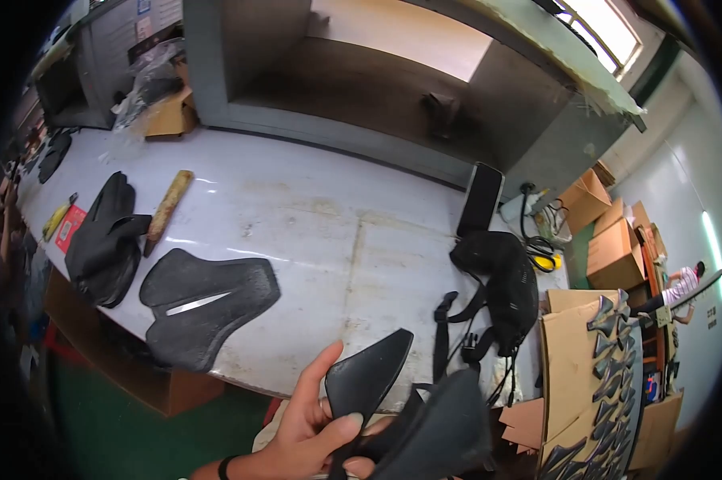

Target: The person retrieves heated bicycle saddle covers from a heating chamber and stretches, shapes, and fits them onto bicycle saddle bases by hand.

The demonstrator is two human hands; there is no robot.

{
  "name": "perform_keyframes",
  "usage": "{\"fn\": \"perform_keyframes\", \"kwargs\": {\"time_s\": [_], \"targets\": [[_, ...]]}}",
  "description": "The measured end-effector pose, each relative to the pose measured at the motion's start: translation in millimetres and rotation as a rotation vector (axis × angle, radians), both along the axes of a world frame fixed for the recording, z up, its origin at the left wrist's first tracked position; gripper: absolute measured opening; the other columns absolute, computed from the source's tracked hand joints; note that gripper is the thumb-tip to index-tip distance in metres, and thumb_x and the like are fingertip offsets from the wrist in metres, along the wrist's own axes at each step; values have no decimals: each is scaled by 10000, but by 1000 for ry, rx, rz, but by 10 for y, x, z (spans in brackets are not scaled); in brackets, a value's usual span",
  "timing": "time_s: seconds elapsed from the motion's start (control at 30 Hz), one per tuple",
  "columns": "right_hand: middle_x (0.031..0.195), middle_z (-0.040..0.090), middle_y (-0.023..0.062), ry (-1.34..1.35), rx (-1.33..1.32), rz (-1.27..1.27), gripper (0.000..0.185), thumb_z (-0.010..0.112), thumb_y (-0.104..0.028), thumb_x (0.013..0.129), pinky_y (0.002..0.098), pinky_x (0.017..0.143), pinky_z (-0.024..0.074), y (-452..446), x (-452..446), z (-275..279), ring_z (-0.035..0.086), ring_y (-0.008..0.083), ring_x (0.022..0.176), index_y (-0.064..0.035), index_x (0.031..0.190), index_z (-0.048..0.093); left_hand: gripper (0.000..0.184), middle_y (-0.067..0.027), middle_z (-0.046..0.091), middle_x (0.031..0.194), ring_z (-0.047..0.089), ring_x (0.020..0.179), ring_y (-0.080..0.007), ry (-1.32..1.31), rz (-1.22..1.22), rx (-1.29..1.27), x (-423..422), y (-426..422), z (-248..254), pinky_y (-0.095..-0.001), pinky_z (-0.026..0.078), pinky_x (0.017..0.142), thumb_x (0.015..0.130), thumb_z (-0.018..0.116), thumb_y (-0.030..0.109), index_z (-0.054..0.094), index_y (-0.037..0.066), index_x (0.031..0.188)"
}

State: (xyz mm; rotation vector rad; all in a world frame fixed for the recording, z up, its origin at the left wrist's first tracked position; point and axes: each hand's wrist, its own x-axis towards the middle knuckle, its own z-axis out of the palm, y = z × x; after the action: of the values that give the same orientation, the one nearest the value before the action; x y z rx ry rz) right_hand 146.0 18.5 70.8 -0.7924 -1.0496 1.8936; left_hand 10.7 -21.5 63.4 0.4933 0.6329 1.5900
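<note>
In the head view, my left hand [309,432], with a dark band at its wrist, is at the table's front edge. Its thumb and fingers are closed on a black shoe upper piece [369,372] with a pointed end. A larger black part [441,432] stands close beside it, blurred; I cannot tell whether the two are joined. My right hand does not show. To the left on the table lies a flat black V-shaped piece [209,304] with a slit. A black glove [109,240] and a brown wrapped stick-like tool [169,208] lie beyond it.
A grey shelf unit [337,140] stands along the table's back. At right are a phone [479,200], a black strapped bag [501,288] and cardboard [569,360] bearing several dark pointed pieces. A person [681,286] is in the far background. Boxes [617,252] are stacked there.
</note>
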Motion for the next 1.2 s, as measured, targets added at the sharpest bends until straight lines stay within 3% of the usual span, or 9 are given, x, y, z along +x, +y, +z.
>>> {"fn": "perform_keyframes", "kwargs": {"time_s": [0.57, 0.67, 0.73, 0.77, 0.83, 0.97, 1.1, 1.13, 1.2], "targets": [[859, 662, 163, -204, 162, 286, 210, 702, -193, 882, 385, 779, 515, 366, 317, -63, 651, 291, 842, 0, 817, 654, 638, -142, 495, 1316, 545, 1107, -170, 40, 43, -26, 181, -15, -103, -266, 416, 937, 979, 493, 109, 136, 32, 1503], [864, 662, 162, -247, 191, 340, 205, 707, -188, 878, 384, 781, 513, 414, 375, -57, 650, 291, 849, 1, 820, 655, 628, -171, 496, 1296, 546, 1108, -199, 163, 150, 12, 256, -40, -104, -296, 422, 941, 975, 487, 102, 141, 15, 1491], [867, 662, 161, -272, 210, 379, 201, 710, -185, 875, 383, 782, 511, 445, 400, -62, 650, 292, 854, 1, 821, 656, 626, -202, 502, 1277, 561, 1087, -231, 454, 333, 139, 285, -25, -174, -329, 431, 941, 969, 480, 90, 133, -3, 1481], [868, 662, 161, -284, 222, 398, 200, 712, -184, 874, 383, 783, 511, 464, 408, -62, 649, 292, 856, 1, 822, 656, 626, -202, 502, 1277, 561, 1087, -231, 455, 337, 140, 261, -29, -155, -329, 431, 941, 969, 480, 90, 133, -3, 1481], [871, 662, 160, -306, 248, 434, 197, 715, -180, 871, 382, 784, 509, 499, 419, -57, 649, 292, 861, 2, 824, 657, 627, -220, 507, 1263, 576, 1059, -246, 297, 223, 97, 154, -53, -80, -338, 439, 934, 964, 481, 85, 133, -16, 1476], [877, 662, 159, -349, 298, 499, 191, 722, -174, 865, 380, 787, 506, 545, 431, -57, 648, 293, 870, 3, 828, 659, 628, -167, 501, 1290, 561, 1099, -205, 276, 26, 58, -78, -114, -79, -297, 429, 942, 962, 468, 22, 130, -4, 1491], [883, 662, 157, -406, 323, 545, 186, 728, -168, 860, 378, 789, 504, 465, 490, -14, 647, 293, 879, 3, 832, 661, 593, -125, 426, 1369, 486, 1184, -163, 537, -314, 61, -389, -152, -50, -260, 403, 946, 949, 520, 10, 248, -4, 1475], [967, 654, 162, -336, 234, 347, 147, 782, -81, 779, 369, 811, 484, 306, 500, -71, 626, 291, 941, -13, 863, 683, 584, -125, 414, 1382, 472, 1202, -169, 521, -364, 30, -413, -168, -59, -265, 394, 960, 944, 530, 3, 271, -9, 1467], [963, 640, 155, -341, 330, 272, 152, 794, -66, 755, 361, 811, 487, 265, 469, -51, 622, 284, 929, -18, 852, 687, 593, -124, 413, 1384, 470, 1209, -171, 480, -400, 30, -420, -179, -99, -270, 387, 971, 940, 538, 7, 268, -9, 1468]]}}
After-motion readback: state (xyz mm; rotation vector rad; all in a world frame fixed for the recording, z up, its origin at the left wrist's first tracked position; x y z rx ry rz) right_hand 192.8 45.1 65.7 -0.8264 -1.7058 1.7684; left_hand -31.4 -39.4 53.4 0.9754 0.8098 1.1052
